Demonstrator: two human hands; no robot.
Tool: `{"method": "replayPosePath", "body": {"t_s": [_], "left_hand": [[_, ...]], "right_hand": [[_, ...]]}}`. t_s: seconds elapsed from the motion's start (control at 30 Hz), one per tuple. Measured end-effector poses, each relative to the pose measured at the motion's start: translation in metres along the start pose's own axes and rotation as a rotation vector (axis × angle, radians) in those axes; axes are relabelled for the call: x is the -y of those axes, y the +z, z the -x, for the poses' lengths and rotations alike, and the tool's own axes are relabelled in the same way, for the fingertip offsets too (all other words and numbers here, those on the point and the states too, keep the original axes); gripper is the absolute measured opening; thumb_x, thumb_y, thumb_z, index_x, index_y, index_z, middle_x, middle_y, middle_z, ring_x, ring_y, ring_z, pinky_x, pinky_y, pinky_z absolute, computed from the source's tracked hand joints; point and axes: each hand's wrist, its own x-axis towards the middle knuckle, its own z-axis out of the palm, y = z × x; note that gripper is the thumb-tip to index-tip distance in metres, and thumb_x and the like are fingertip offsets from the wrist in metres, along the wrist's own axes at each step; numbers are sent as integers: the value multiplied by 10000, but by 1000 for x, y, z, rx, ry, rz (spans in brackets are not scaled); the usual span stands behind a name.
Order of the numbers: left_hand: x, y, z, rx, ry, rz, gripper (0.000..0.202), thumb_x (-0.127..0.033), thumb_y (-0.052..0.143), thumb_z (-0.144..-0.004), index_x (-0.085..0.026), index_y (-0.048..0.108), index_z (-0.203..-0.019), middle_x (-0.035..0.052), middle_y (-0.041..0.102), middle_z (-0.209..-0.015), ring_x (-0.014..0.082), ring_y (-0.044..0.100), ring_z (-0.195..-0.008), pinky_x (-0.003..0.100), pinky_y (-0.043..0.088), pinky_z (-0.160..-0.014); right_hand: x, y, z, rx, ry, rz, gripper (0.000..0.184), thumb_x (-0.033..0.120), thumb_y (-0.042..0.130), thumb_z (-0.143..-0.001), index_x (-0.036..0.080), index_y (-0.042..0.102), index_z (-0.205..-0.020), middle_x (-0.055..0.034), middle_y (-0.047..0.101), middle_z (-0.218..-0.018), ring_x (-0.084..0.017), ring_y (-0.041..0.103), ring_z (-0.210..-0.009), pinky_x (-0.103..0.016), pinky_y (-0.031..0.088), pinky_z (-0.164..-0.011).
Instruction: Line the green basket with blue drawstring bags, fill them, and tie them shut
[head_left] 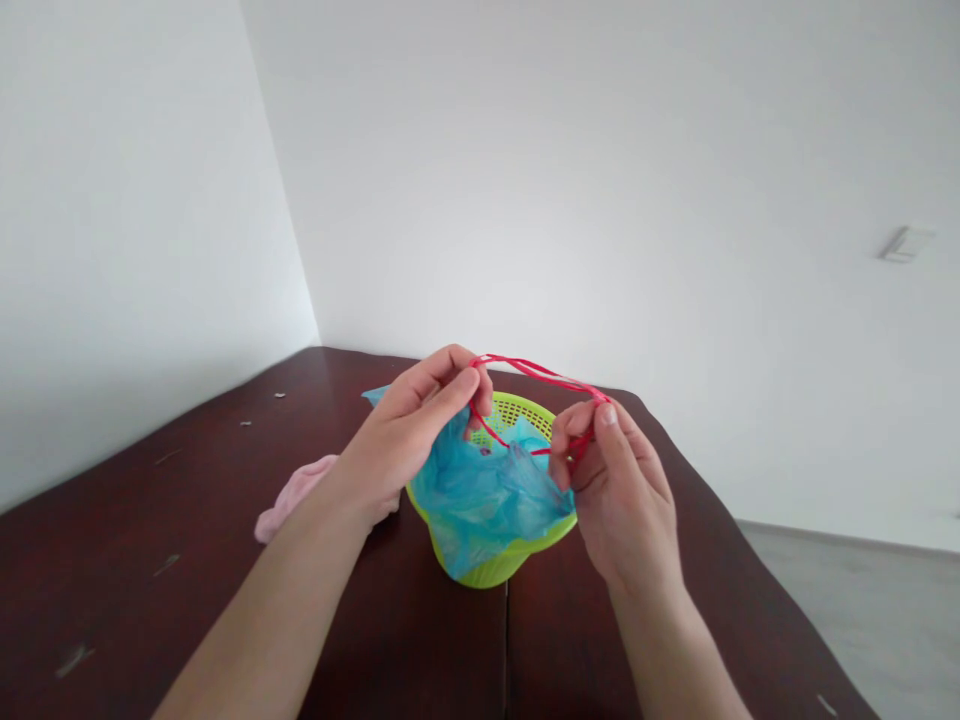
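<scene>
A thin red string (536,372) loops between my two hands above a lime-green plastic basket (491,574). My left hand (409,425) pinches one end of the loop between thumb and fingers. At the other end, my right hand (626,490) grips the string, with its fingers curled inward. A crumpled, see-through blue plastic bag (480,500) lies in the basket and hangs over its front rim. The lower strand passes close over the bag; whether it is joined to the bag I cannot tell.
A pink cloth (292,497) lies left of the basket, partly hidden by my left forearm. Everything rests on a dark reddish-brown table (187,590) with a seam down its middle and small bits on the left. White walls (525,180) stand behind and left.
</scene>
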Motion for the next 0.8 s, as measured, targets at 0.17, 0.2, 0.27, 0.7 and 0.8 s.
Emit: {"method": "replayPosePath", "body": {"t_s": [0.17, 0.2, 0.27, 0.7, 0.8], "left_hand": [[-10, -14, 6, 72, -32, -306, 348, -518, 936, -1055, -202, 792, -1072, 43, 749, -990, 175, 649, -863, 237, 548, -737], [-12, -17, 7, 106, -58, -342, 378, -533, 957, -1028, -197, 783, -1018, 39, 738, -952, 177, 640, -846, 239, 545, -726], [-16, -23, 10, 146, -120, -401, 439, -554, 990, -981, -194, 751, -900, 8, 662, -833, 159, 574, -759, 223, 491, -649], [-12, -2, 9, -6, 40, -197, 457, -592, 936, -1055, -203, 743, -915, 1, 606, -771, 125, 473, -668, 210, 390, -564], [-10, -4, 12, 135, 61, -73, 515, -694, 907, -1054, -204, 756, -1006, -13, 584, -721, 111, 454, -616, 207, 385, -544]], "right_hand": [[2, -8, -2, -20, 68, 58, 441, 578, 898, -1078, 234, 675, -913, 66, 509, -735, -61, 297, -539, -231, 223, -483], [2, -10, -3, -33, 57, 63, 439, 573, 907, -1071, 236, 676, -912, 68, 491, -731, -65, 279, -548, -234, 214, -487], [2, -14, -6, -75, 18, 70, 419, 566, 897, -1079, 240, 685, -921, 62, 489, -739, -77, 280, -565, -239, 218, -492], [3, -8, 14, 263, 41, 372, 543, 535, 924, -1062, 328, 682, -1501, -89, 797, -1456, -275, 783, -1236, -407, 670, -1030], [6, -1, 16, 340, 74, 512, 388, 487, 957, -1035, 293, 795, -1330, -54, 846, -1264, -248, 783, -1077, -367, 644, -928]]}}
